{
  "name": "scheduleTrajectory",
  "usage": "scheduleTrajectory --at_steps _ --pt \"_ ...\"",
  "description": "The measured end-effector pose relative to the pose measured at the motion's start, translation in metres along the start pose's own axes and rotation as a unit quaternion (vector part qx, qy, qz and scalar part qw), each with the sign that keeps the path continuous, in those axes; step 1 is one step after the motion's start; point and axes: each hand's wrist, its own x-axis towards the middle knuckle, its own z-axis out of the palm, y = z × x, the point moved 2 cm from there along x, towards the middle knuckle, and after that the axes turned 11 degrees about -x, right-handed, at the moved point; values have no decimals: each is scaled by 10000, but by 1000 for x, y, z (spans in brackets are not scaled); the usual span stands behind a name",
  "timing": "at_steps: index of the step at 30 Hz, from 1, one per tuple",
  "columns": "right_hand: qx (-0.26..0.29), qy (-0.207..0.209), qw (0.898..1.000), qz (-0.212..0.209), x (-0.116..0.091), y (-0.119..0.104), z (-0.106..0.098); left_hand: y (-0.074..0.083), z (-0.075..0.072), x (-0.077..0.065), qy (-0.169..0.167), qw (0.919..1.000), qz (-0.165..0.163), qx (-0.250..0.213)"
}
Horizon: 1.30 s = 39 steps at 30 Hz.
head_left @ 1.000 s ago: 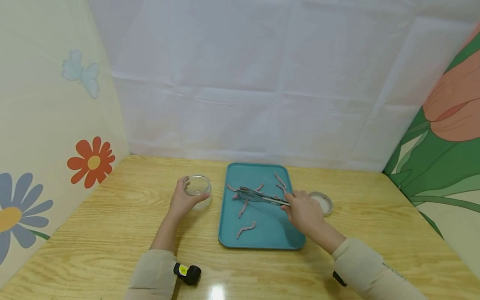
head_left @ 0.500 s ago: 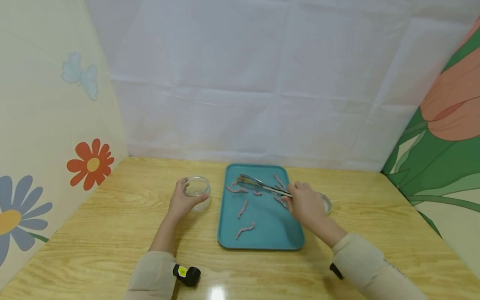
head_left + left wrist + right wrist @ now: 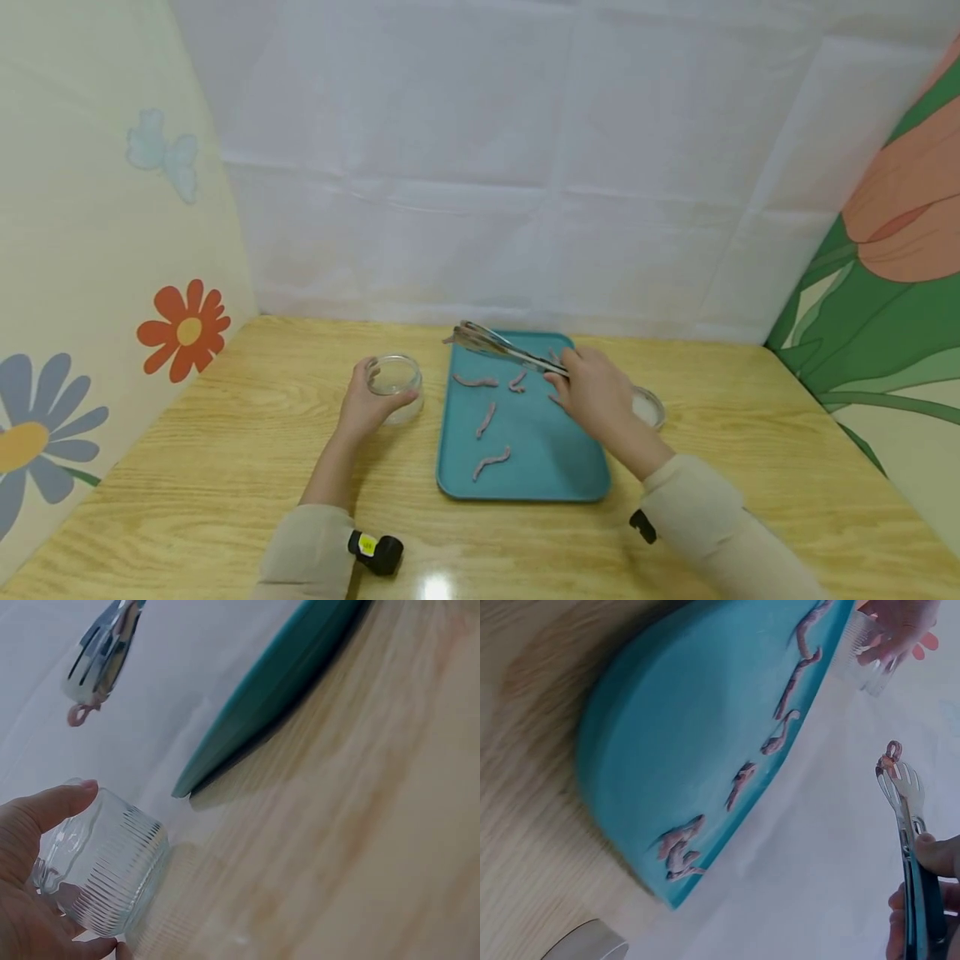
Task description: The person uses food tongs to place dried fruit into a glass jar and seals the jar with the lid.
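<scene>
My left hand (image 3: 363, 406) grips a ribbed clear glass jar (image 3: 120, 862) on the table left of the tray, thumb and fingers round its upper part. In my right hand (image 3: 600, 396) is a pair of metal tongs (image 3: 498, 342), raised over the tray's far left corner. Their slotted, fork-like ends pinch a curled pink worm-like strip (image 3: 889, 759), which hangs out past the tips. Several more such strips (image 3: 491, 461) lie scattered on the blue-green tray (image 3: 532, 479); the right hand and tongs partly hide those at the right in the head view.
A round lid (image 3: 648, 408) lies right of the tray, partly behind the right hand. The wooden table (image 3: 300, 350) ends at a white cloth backdrop (image 3: 450, 208), with flower-printed panels (image 3: 187, 329) on both sides.
The tongs have closed on a strip and lifted it off the tray, moving up and left toward the jar's side. My left hand and the jar stay in place.
</scene>
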Motion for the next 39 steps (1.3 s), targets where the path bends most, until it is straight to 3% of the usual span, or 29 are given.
scheduleTrajectory --at_steps 5,27,39 --pt "61 165 9998 -125 5 -11 -3 2 0 0 69 10000 28 -14" --pt "309 -139 9986 -405 11 -53 2 1 3 -3 215 9995 69 -203" --pt "195 -273 9977 -582 8 -61 4 1 3 -3 104 9997 54 -194"
